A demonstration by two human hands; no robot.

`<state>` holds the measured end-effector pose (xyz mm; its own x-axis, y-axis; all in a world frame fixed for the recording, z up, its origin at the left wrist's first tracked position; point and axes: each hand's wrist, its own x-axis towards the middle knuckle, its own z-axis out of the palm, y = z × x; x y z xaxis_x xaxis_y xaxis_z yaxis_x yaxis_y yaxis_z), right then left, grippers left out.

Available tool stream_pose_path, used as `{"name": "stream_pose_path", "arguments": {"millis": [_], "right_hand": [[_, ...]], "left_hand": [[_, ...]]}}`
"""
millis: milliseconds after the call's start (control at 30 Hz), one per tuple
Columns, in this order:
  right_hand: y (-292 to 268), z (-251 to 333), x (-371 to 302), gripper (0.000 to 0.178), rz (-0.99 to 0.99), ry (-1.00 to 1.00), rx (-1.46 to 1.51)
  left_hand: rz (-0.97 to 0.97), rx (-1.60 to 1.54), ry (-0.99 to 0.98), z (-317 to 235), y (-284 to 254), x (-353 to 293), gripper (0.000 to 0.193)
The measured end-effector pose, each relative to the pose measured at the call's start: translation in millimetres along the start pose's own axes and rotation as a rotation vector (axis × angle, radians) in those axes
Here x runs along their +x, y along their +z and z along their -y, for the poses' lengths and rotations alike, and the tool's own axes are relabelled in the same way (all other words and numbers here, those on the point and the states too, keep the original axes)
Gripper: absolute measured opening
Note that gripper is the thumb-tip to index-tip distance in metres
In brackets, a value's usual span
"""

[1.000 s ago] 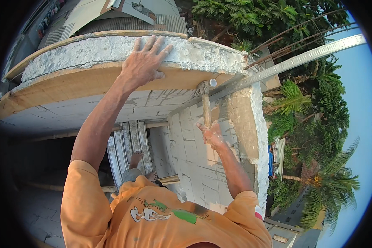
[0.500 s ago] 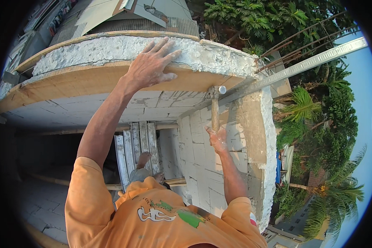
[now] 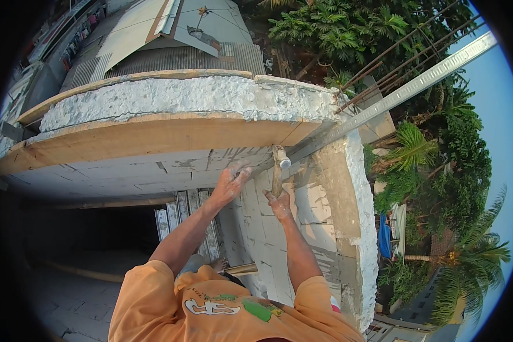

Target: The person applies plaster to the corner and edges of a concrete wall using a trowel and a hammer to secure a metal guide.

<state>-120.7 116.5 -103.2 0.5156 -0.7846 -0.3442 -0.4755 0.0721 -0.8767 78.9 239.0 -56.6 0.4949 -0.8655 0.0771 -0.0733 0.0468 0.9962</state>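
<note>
My right hand (image 3: 278, 205) is wrapped round the lower handle of a hammer (image 3: 277, 179). Its head points up, close to the inner corner below the board. My left hand (image 3: 230, 187) is raised in front of the block wall (image 3: 182, 163), left of the hammer. Thumb and fingers stand apart there, partly curled, and I make out nothing in them. Above both hands runs a long wooden board (image 3: 148, 137) along the lower edge of the rough concrete beam top (image 3: 154, 97).
A pale metal bar (image 3: 416, 85) slants up to the right from the corner, beside rusty rebar (image 3: 396, 54). Below me, metal planks (image 3: 182, 211) form a narrow platform above a dark drop. A block wall (image 3: 268, 239) rises on my right, with trees (image 3: 461, 154) beyond.
My left hand has come off the concrete top and down to the wall near the corner. My right hand and the hammer have shifted slightly left and down, and the view has tilted.
</note>
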Motion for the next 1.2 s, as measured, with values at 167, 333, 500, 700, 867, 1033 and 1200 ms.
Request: {"name": "stream_pose_path", "arguments": {"millis": [167, 333, 500, 700, 867, 1033, 1200], "right_hand": [[-2.8, -5.7, 7.8, 0.026, -0.049, -0.094, -0.123], [-11.8, 9.9, -3.0, 0.032, -0.22, -0.188, -0.445], [-43.2, 48.9, -8.8, 0.037, -0.268, -0.059, -0.85], [-50.5, 55.0, -15.7, 0.037, -0.285, -0.116, -0.997], [-42.9, 95.4, -42.3, 0.036, -0.279, -0.089, -1.148], [-29.3, 132.4, -60.4, 0.031, -0.243, -0.05, -1.201], [-38.0, 141.5, -64.3, 0.041, -0.076, -0.082, -1.158]], "left_hand": [[0.0, -0.314, -0.308, 39.0, 27.2, 50.9, 0.05], [-0.052, -0.484, -0.506, 44.7, 50.3, 86.5, 0.051], [0.026, -0.674, -0.515, 25.3, 66.1, 91.3, 0.042], [0.083, -0.91, -0.573, 31.4, 63.6, 98.5, 0.039], [0.148, -1.143, -0.54, 39.9, 68.3, 101.8, 0.041], [0.22, -1.349, -0.507, 51.3, 79.2, 100.5, 0.057], [0.18, -1.543, -0.457, 38.4, 95.0, 92.5, 0.064]]}}
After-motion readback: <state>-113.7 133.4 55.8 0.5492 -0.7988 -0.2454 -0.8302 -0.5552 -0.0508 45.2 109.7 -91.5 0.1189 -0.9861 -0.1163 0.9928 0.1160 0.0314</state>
